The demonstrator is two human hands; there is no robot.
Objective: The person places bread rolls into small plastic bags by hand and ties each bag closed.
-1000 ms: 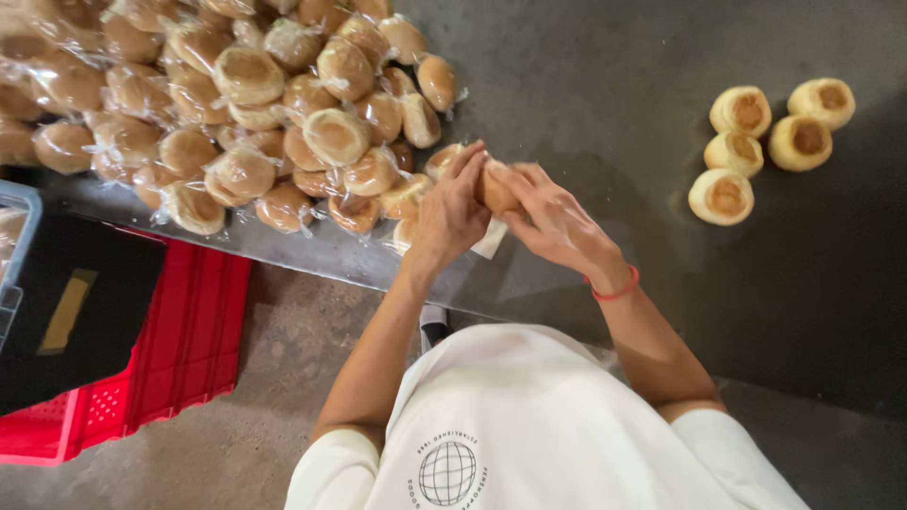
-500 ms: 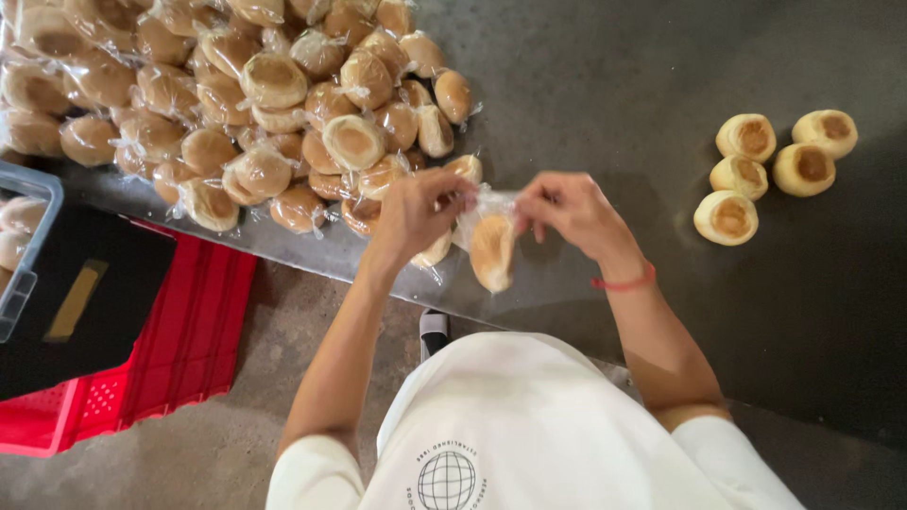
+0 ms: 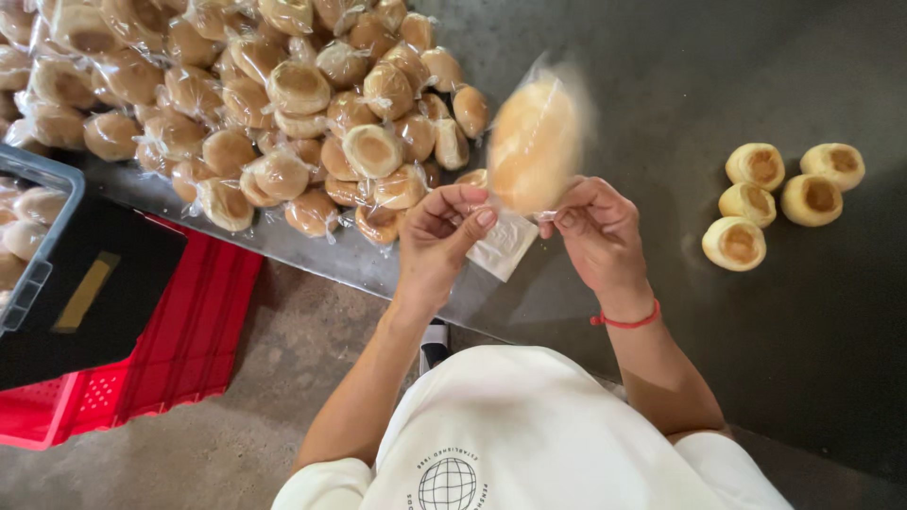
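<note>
Both hands pinch one clear-bagged bun (image 3: 534,142) (motion-blurred) at frame centre above the dark table (image 3: 680,76), left hand (image 3: 439,241) and right hand (image 3: 595,231) with fingertips clamped on the bag's lower corners, wrapped-bun pile (image 3: 265,104) upper left, four bare buns (image 3: 779,198) at right.

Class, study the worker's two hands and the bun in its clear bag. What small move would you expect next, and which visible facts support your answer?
Probably closing the bag's open end. Both the left hand and right hand pinch the bagged bun by that end, and it is blurred, apparently swinging above the fingers. The pile of wrapped buns shows bags with gathered ends, while four bare buns wait on the dark table.
</note>
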